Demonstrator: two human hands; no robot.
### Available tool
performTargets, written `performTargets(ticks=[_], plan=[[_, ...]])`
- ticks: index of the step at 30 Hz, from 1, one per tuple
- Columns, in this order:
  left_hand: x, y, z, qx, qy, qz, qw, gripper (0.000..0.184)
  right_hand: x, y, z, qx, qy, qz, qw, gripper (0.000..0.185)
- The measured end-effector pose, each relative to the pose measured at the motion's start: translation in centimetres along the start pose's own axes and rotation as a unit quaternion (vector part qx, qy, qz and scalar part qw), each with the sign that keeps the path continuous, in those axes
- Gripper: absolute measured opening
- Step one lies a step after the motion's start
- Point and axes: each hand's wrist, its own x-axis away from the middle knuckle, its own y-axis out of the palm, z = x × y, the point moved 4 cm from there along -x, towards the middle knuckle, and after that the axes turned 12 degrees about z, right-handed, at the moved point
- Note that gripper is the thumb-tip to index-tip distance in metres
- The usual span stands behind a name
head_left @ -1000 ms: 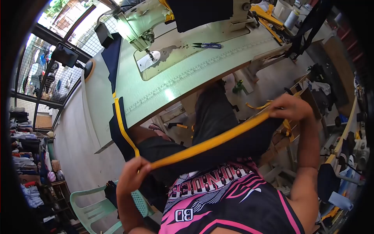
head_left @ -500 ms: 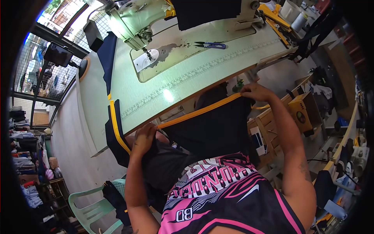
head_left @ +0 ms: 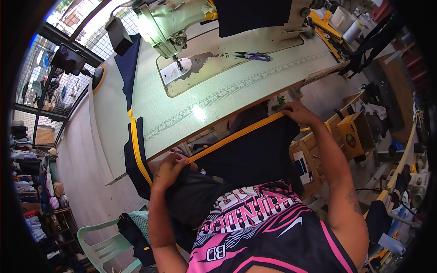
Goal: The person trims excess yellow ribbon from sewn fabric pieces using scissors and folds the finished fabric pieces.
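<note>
A dark navy fabric piece [head_left: 248, 152] with a yellow strip along its upper edge is stretched over my lap, below the table's front edge. My left hand [head_left: 169, 169] pinches the left end of that strip. At the opposite end, my right hand [head_left: 298, 113] grips the top right corner, fingers closed on the edge. Over the table's left end hangs another navy piece [head_left: 135, 157] with a yellow band, close to my left hand. The sewing machine [head_left: 168, 32] stands across the table, its needle area bare of fabric.
Purple-handled thread snips [head_left: 251, 56] lie on the machine bed. A printed ruler [head_left: 227, 85] runs along the tabletop. More navy fabric [head_left: 252, 16] rests on the machine. At left is a green plastic chair [head_left: 102, 243]; at right, a yellow box [head_left: 354, 134].
The view has shifted slightly. My left hand has turned a little at the strip's end, and the yellow edge now looks straighter between both hands.
</note>
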Motion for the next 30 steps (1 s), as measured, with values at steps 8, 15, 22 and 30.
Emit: performTargets(ticks=[8,15,22,30], plan=[[0.1,0.0,-0.7,0.070,0.022,0.029,0.997,0.030,3.1,-2.0,-11.0,0.026,-0.092,0.037,0.995,0.020],[1.1,0.4,-0.1,0.143,0.099,0.007,0.985,0.029,0.7,-7.3,-20.7,0.042,-0.249,0.246,0.936,0.015],[0.7,2.4,-0.2,0.040,0.077,-0.002,0.996,0.025,1.9,-8.8,-16.0,0.101,-0.283,0.306,0.903,0.019],[0.6,1.7,0.8,-0.012,0.084,-0.040,0.996,0.030,-7.0,-5.0,-15.8,0.249,-0.320,0.351,0.844,0.033]])
